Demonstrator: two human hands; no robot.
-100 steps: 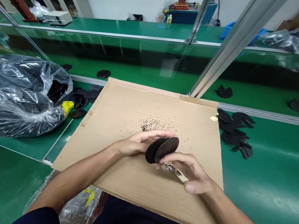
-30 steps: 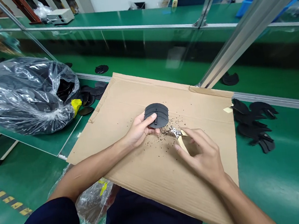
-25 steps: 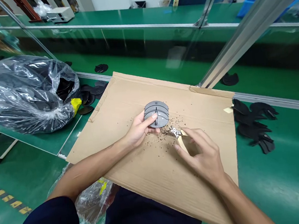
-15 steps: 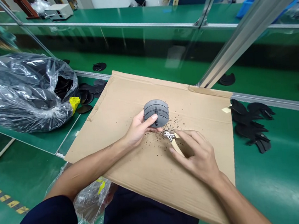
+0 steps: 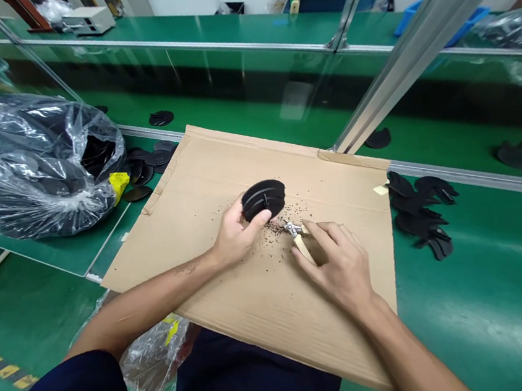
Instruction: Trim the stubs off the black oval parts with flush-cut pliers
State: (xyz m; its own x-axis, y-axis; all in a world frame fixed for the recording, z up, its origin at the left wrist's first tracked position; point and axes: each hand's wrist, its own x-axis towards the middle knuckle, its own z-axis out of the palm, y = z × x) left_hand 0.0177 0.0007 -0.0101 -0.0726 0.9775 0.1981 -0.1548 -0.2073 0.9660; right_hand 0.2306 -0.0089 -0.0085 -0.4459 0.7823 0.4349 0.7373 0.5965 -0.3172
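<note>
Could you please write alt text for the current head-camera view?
The left hand holds a rounded black part while the right hand holds cream-handled pliers close by, over cardboard strewn with black bits. A clear bag of dark parts lies at left.

From afar, I view a matt disc [image 5: 262, 196] in the left hand [image 5: 238, 238], shiny metal cutters [image 5: 291, 228] with smooth grips [image 5: 303, 250] in the right hand [image 5: 343, 266], matt cardboard [image 5: 274, 318] beneath both, glossy plastic bag [image 5: 29, 170] to their left.
</note>
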